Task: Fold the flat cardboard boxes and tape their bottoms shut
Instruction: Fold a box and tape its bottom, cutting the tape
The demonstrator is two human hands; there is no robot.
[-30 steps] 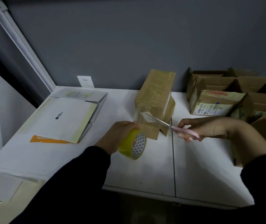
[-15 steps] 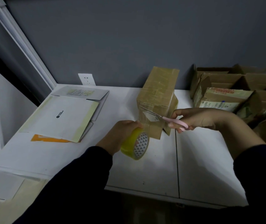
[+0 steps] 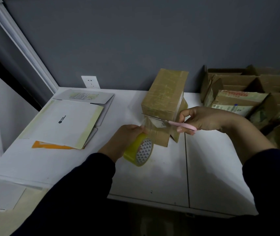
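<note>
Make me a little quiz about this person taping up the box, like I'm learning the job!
1. True or false: the left hand holds the yellow tape roll.
2. What does the right hand hold? A) a knife B) pink-handled scissors C) a marker
3. Fill in: the scissor blades reach the clear tape strip stretched between the roll and the brown ____.

Key: 1 true; 2 B; 3 box.
</note>
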